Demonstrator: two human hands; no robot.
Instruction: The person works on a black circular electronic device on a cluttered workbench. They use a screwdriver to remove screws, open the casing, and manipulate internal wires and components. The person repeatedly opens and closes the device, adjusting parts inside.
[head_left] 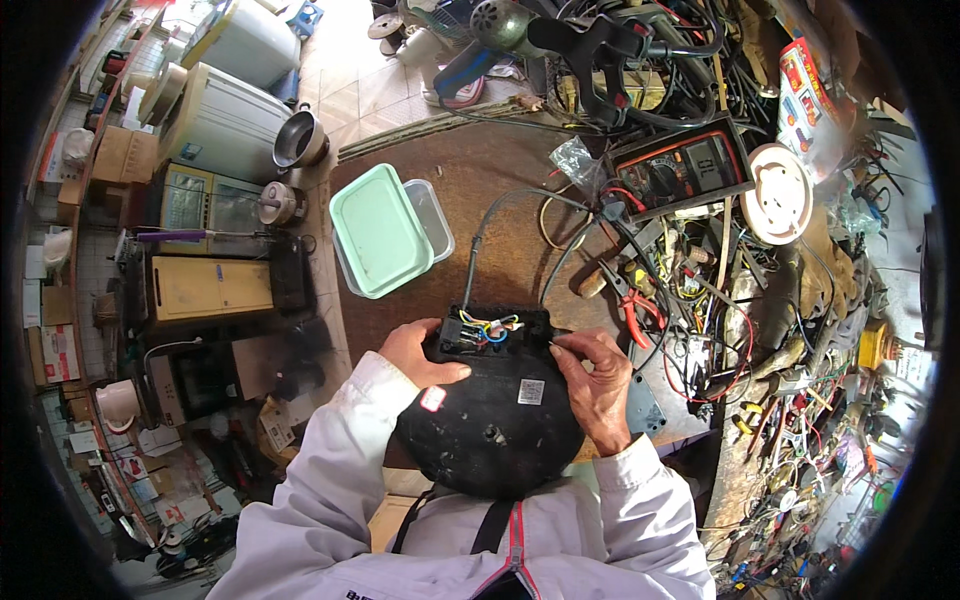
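Note:
A round black appliance housing (490,420) rests against my front at the near edge of the workbench. In its far end an uncovered compartment (490,330) shows white, yellow and blue wires. A black power cord (474,255) runs from that end toward the right. My left hand (415,357) grips the housing's left edge, thumb on top and fingers over the far side. At the compartment's right corner my right hand (595,380) has thumb and forefinger pinched together; what lies between them is too small to tell.
A pale green lid (382,230) lies partly over a clear plastic box (432,220) at the left. Red-handled pliers (632,305), a multimeter (680,165) in its case and tangled cables crowd the right. Beyond stands a pan (300,138).

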